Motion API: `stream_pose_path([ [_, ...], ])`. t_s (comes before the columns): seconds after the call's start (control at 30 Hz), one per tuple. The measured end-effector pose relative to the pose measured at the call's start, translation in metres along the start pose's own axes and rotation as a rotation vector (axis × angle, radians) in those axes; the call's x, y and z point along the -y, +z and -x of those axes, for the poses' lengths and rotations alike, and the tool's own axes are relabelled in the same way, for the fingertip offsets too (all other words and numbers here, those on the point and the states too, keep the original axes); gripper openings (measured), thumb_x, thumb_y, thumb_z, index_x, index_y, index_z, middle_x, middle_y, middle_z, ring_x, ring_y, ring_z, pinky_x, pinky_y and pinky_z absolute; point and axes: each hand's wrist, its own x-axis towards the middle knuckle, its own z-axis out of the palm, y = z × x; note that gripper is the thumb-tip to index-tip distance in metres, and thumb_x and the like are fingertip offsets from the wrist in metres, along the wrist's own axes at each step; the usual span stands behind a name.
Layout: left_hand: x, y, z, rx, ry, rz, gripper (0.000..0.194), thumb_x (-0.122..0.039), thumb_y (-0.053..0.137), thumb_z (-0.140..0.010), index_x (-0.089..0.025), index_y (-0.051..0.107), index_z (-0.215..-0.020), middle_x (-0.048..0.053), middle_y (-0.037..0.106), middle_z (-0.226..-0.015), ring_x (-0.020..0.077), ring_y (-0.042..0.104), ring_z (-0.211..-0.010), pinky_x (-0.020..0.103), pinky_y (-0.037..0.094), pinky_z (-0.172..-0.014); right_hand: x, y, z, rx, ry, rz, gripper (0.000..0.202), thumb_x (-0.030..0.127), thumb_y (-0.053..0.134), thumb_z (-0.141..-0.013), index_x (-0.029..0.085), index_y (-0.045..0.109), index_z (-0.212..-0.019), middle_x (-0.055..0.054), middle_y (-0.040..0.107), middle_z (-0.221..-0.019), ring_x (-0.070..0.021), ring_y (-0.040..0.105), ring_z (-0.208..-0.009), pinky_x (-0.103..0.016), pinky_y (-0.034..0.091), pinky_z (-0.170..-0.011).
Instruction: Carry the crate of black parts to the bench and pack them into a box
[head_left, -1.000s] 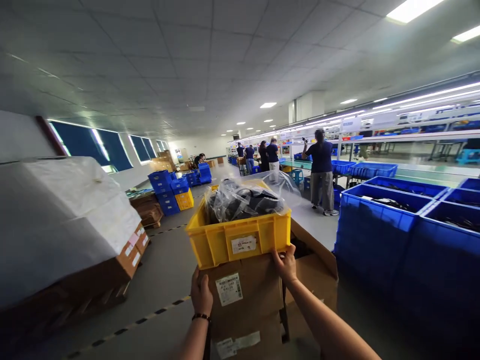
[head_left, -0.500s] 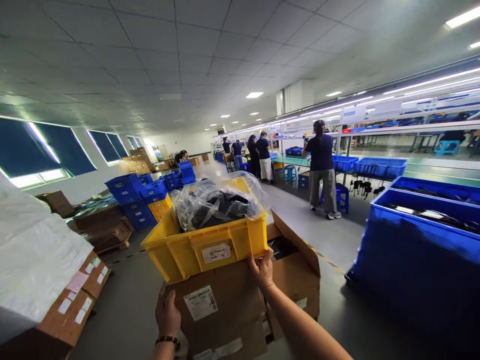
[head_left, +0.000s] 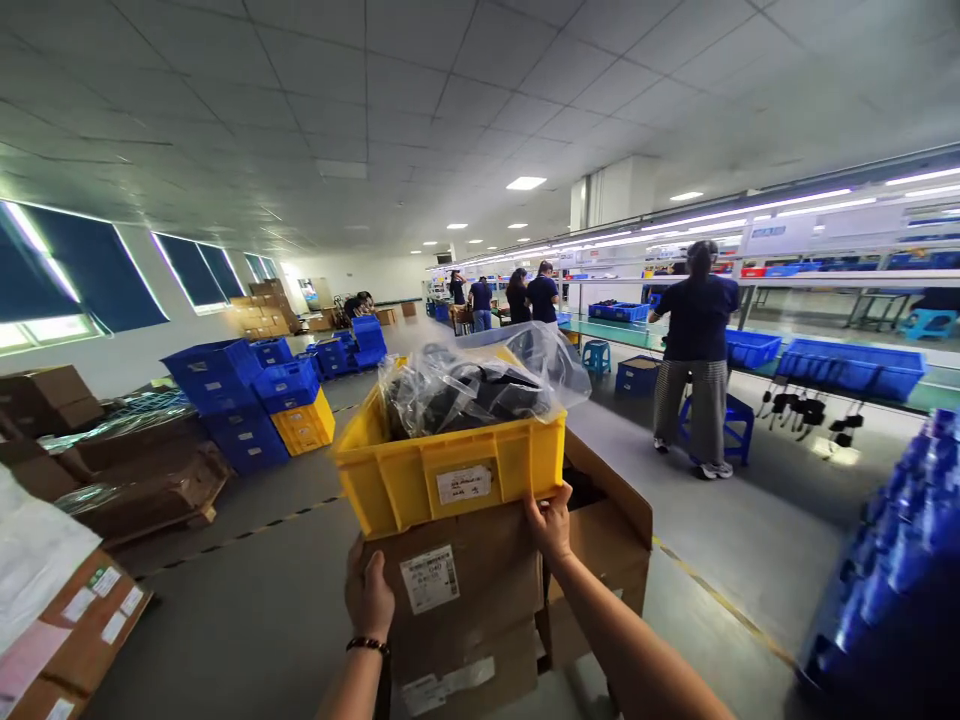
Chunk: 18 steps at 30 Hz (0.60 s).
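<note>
A yellow plastic crate (head_left: 405, 490) rests on top of a labelled cardboard box (head_left: 480, 580). Inside the crate lies a clear plastic bag (head_left: 420, 390) with black items that I cannot make out. My left hand (head_left: 371, 595) grips the upper left edge of the cardboard box, its fingers partly hidden behind the side. At the crate's lower right corner, my right hand (head_left: 551, 520) has its fingers closed where crate and box meet. Beside the box stands an open-flapped carton (head_left: 611, 550) with dark contents.
Blue crates (head_left: 232, 400) and a yellow crate (head_left: 304, 425) are stacked ahead left. Wrapped cartons (head_left: 157, 490) lie on a pallet farther left. A person (head_left: 694, 320) stands at the line on the right, near a blue stool (head_left: 739, 425). Blurred blue bins (head_left: 892, 570) stand close right.
The surroundings have shifted and come nearer: the person on the right appears larger, and the near blue bins have slid towards the right edge. Both hands keep their holds on the load.
</note>
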Motion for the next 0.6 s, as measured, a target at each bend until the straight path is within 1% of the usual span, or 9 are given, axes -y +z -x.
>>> stream_pose_path([
  [0.07,-0.004,-0.003,0.001,0.007,-0.036,0.026,0.041,-0.041,0.048,-0.075,-0.018,0.059,-0.107,0.01,0.06,-0.115,0.0276,0.051,-0.115,0.042,0.038,-0.103,0.003,0.0,0.01,-0.003,0.012,0.005,0.061,0.072,0.047,-0.067,0.02,0.028,-0.094,-0.004,0.053,-0.074,-0.0216,0.056,-0.062,-0.033,0.045,-0.055],
  [0.17,-0.007,-0.009,0.0,0.031,-0.037,0.055,0.038,-0.038,0.048,-0.076,-0.019,0.06,-0.107,0.009,0.062,-0.113,0.0261,0.052,-0.115,0.04,0.038,-0.103,0.005,-0.001,0.022,-0.011,0.022,0.014,0.063,0.073,0.047,-0.066,0.02,0.029,-0.094,-0.005,0.054,-0.074,-0.0222,0.055,-0.062,-0.035,0.045,-0.056],
  [0.27,-0.009,-0.015,0.003,0.053,-0.043,0.073,0.039,-0.036,0.048,-0.077,-0.018,0.06,-0.109,0.009,0.062,-0.112,0.0251,0.052,-0.115,0.04,0.038,-0.104,0.006,-0.006,0.032,-0.041,0.021,0.034,0.065,0.076,0.047,-0.062,0.021,0.027,-0.091,-0.005,0.051,-0.074,-0.022,0.053,-0.063,-0.036,0.044,-0.058],
  [0.33,-0.009,-0.017,0.008,0.066,-0.057,0.097,0.041,-0.036,0.048,-0.077,-0.017,0.059,-0.112,0.009,0.063,-0.112,0.0247,0.052,-0.115,0.039,0.038,-0.104,0.006,-0.013,0.037,-0.06,0.009,0.039,0.065,0.077,0.045,-0.062,0.021,0.026,-0.09,-0.004,0.05,-0.074,-0.0215,0.052,-0.064,-0.035,0.043,-0.059],
  [0.47,-0.004,-0.013,0.015,0.072,-0.097,0.17,0.044,-0.038,0.049,-0.077,-0.017,0.057,-0.115,0.01,0.063,-0.114,0.0246,0.054,-0.114,0.039,0.04,-0.103,-0.001,-0.019,0.041,-0.066,-0.018,0.022,0.063,0.074,0.046,-0.067,0.022,0.024,-0.094,-0.002,0.051,-0.074,-0.0199,0.052,-0.062,-0.032,0.041,-0.055],
  [0.6,0.006,-0.009,0.011,0.047,-0.101,0.17,0.042,-0.04,0.05,-0.076,-0.016,0.059,-0.11,0.012,0.059,-0.12,0.0267,0.051,-0.118,0.042,0.037,-0.105,-0.01,-0.009,0.041,-0.067,-0.025,0.009,0.061,0.072,0.047,-0.068,0.021,0.025,-0.093,0.001,0.049,-0.068,-0.018,0.05,-0.053,-0.031,0.04,-0.051],
])
